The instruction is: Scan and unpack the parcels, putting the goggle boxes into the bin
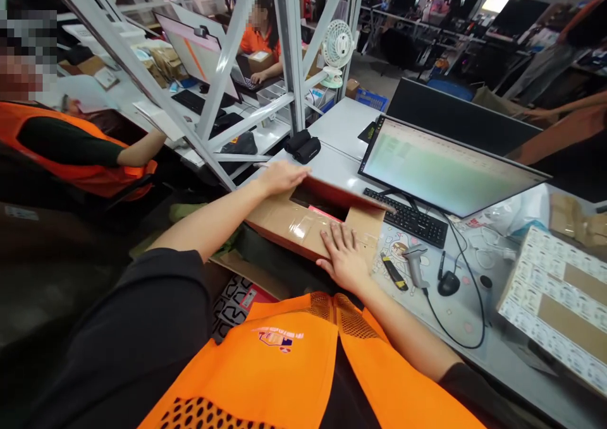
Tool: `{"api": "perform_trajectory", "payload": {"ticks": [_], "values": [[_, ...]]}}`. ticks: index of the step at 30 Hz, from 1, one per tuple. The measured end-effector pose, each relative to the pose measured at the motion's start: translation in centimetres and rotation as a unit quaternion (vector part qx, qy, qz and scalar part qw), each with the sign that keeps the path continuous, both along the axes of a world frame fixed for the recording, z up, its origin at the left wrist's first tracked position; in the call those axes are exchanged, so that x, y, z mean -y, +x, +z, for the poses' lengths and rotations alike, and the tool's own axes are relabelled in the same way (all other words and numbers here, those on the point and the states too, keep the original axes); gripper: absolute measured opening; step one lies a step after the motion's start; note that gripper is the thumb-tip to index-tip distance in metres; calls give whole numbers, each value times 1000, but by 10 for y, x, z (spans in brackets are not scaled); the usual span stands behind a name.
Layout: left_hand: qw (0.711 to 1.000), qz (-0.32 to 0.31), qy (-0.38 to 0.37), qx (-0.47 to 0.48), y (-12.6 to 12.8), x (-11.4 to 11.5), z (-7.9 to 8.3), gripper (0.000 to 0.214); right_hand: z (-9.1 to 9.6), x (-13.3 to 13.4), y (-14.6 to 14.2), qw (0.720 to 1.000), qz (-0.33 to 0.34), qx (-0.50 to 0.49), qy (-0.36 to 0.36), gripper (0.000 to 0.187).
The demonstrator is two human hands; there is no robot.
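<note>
A brown cardboard box [289, 223] lies at the near edge of the white table [339, 126], partly taped, with one flap still up and something pink showing in the gap. My left hand [282, 177] rests flat on the far flap, fingers stretched out. My right hand [342, 255] lies flat on the near taped flap, fingers spread, pressing down. Neither hand holds anything.
Behind the box stand a monitor [446, 170] and a black keyboard [410, 217]. A barcode scanner [415, 265], a yellow box cutter [392, 271] and a mouse [448, 282] lie to the right. A printed carton [559, 296] sits far right. Metal frame posts [289, 56] and seated people in orange vests are at left.
</note>
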State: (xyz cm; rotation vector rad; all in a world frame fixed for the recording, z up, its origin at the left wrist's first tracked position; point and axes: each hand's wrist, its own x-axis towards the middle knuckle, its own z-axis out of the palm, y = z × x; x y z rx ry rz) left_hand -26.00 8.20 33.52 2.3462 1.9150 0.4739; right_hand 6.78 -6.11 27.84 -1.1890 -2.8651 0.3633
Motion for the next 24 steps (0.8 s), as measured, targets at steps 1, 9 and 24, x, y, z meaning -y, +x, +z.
{"api": "perform_trajectory", "payload": {"ticks": [1,9,24], "values": [[1000,-1,15,-14,1,-9,6,47,-2,5,3,1000,8,-2,-1,84],[991,112,75,1,31,-66,10,58,31,-43,14,998,-60,7,-34,57],[993,115,-16,-30,29,-66,27,53,108,-11,10,992,36,119,20,25]]}}
